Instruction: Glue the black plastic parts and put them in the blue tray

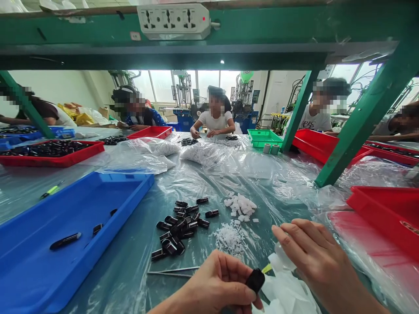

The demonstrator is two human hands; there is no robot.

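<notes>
Between the thumb and fingers of my left hand (225, 281) is a small glossy black plastic piece (255, 280). My right hand (316, 250) is apart from it, fingers stretched out and nothing seen in them, above crumpled white sheets (284, 290). Something thin and yellow-green (267, 268) shows just behind the black piece. Metal tweezers (173, 270) lie beside my left hand. Further forward are a heap of similar black plastic pieces (178, 226), a pile of white chips (240, 205) and a pile of finer white bits (230, 239).
At the left stands a blue tray (108, 187) holding a few black pieces. Red trays (389, 209) are on the right, near a slanting green post (363, 117). Filled clear bags (206, 155) lie across the middle. Several people sit around the table. A power strip (173, 22) hangs overhead.
</notes>
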